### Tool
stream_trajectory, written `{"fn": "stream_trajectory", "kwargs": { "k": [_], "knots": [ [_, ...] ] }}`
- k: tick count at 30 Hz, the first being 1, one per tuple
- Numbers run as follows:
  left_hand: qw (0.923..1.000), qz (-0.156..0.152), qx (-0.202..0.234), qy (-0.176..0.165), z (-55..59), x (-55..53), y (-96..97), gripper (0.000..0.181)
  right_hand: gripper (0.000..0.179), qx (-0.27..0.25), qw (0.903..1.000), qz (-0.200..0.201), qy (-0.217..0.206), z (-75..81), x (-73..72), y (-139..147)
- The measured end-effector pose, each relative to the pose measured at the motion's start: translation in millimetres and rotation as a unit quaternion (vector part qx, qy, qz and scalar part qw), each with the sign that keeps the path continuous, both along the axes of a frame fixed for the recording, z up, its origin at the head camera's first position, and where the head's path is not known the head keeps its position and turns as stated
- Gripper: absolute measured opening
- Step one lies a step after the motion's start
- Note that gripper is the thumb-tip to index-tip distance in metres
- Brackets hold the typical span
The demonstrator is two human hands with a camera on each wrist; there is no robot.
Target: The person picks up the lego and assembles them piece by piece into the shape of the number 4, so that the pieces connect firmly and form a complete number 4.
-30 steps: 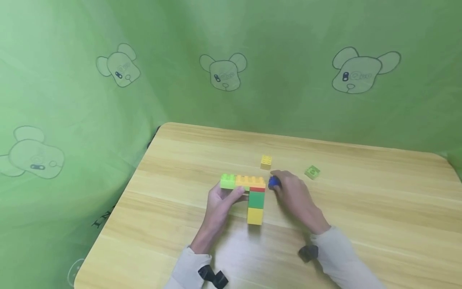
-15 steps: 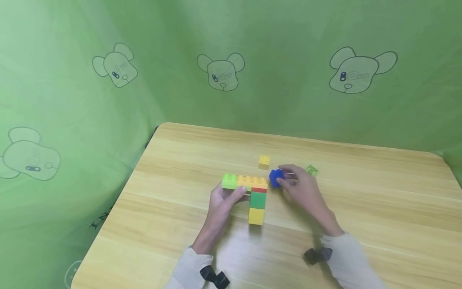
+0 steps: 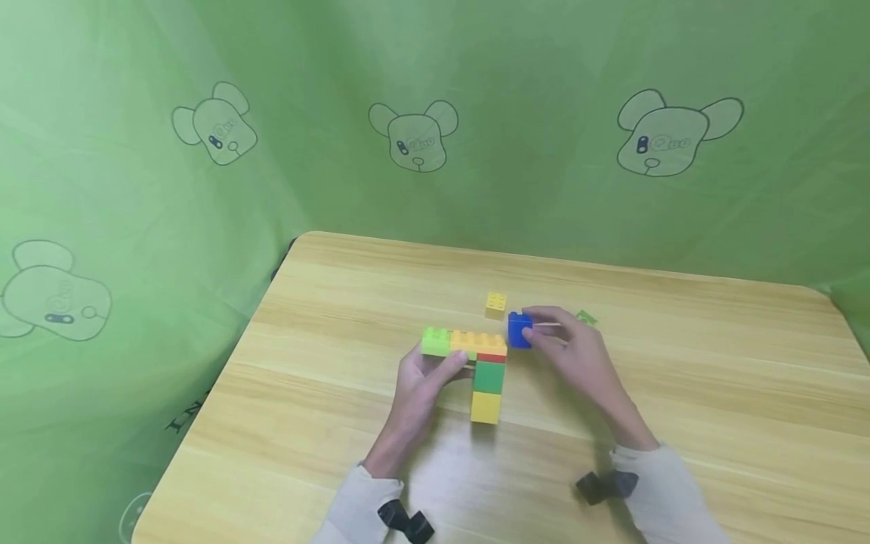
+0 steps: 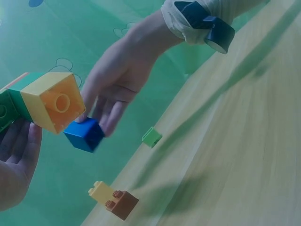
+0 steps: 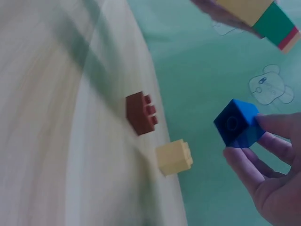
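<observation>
My left hand (image 3: pixel 420 384) grips an L-shaped build of toy building bricks (image 3: pixel 489 377), thumb on its front. A lime brick (image 3: pixel 436 341) and an orange brick (image 3: pixel 477 341) form its top bar. Below the bar's right end come a thin red layer, a green brick and a yellow brick (image 3: pixel 485 408). Just right of the bar, my right hand (image 3: pixel 584 359) pinches a blue brick (image 3: pixel 519 331) between thumb and fingers, studs up. The right wrist view shows the hollow underside of this blue brick (image 5: pixel 235 123), held above the table.
On the wooden table (image 3: pixel 714 378) lie a loose yellow brick (image 3: pixel 495 304) behind the build and a small light green brick (image 3: pixel 586 317), partly covered by my right hand. A reddish-brown brick (image 5: pixel 139 114) shows in the wrist views, hidden in the head view. Green cloth (image 3: pixel 530 189) hangs behind.
My right hand has lifted the blue brick from beside the build and turned it upright, moving slightly right and away. My left hand keeps the build nearly still.
</observation>
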State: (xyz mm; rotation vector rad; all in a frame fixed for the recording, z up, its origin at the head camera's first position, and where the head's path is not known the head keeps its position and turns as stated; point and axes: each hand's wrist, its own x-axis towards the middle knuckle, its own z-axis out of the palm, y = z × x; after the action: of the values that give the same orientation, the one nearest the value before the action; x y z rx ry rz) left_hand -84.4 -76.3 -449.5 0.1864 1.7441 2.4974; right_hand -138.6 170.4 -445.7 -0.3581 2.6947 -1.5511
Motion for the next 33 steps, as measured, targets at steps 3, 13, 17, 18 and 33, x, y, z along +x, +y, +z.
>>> {"fn": "stream_trajectory", "kwargs": {
  "k": [3,13,17,18,33],
  "knots": [
    [1.0,-0.002,0.0,0.002,0.9,0.2,1.3,0.032,0.042,-0.026,0.9996,-0.007,-0.009,7.1,3.8,-1],
    [0.9999,-0.012,0.007,0.006,2.7,-0.3,5.8,0.032,0.041,-0.144,0.9895,0.007,-0.009,31.7,17.5,-7],
    [0.9999,-0.017,0.004,0.001,2.0,0.0,7.2,0.032,0.039,-0.156,0.9878,0.002,0.006,37.2,20.4,-10],
    [0.9998,-0.019,0.002,0.0,1.8,0.1,7.6,0.033,0.039,-0.156,0.9876,-0.003,0.009,38.3,21.0,-10],
    [0.999,-0.032,-0.032,0.004,2.2,0.6,10.5,0.036,0.037,-0.171,0.985,0.019,0.009,46.8,32.9,-15]
  ]
}}
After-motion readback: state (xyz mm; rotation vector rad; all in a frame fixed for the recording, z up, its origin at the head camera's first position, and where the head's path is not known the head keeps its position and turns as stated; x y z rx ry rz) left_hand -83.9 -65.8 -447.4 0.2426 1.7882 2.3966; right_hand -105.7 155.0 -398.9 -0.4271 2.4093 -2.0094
